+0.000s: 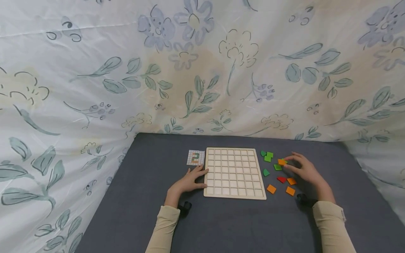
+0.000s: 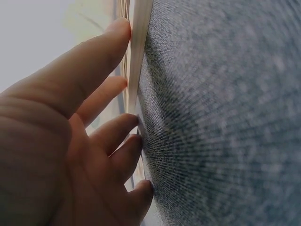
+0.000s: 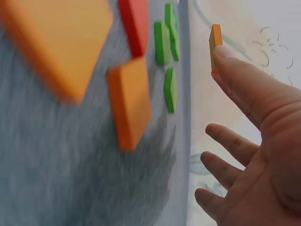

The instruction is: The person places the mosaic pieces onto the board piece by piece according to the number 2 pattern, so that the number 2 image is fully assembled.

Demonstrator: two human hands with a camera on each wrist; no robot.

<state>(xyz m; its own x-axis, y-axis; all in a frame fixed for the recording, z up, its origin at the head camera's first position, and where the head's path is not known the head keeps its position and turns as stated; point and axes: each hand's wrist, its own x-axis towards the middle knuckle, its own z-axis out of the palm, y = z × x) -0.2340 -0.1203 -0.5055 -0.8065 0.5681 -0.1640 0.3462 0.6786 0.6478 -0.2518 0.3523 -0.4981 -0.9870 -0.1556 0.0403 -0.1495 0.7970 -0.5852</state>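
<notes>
Orange marked the tile [image 1: 281, 162] you pinched between the thumb and forefinger of your right hand [image 1: 304, 169]. From the right wrist, it stood almost edge-on, lifted off the dark grey cloth [image 1: 240, 225], while your other three fingers were fanned apart. Seen from your head, it hung to the right of the wooden grid board [image 1: 235, 172], just above a green piece [image 1: 277, 167].

Your left hand [image 1: 190, 181] was spread at the board's left side, thumb and forefinger against the rim; whether the remaining fingertips touched the wood, you could not have told from these views. Just beyond that hand lay a small card [image 1: 195, 157], printed with a grid and a coloured figure like a 2.

Nearer your right wrist, a red piece [image 1: 281, 179] lay right beside one orange square [image 1: 291, 181], with a second orange square [image 1: 290, 191] closer to you and a third orange square [image 1: 271, 189] near the board's lower right corner. More green shapes [image 1: 267, 159] were grouped near its upper right. Behind everything, you faced a flowered curtain [image 1: 202, 70].
</notes>
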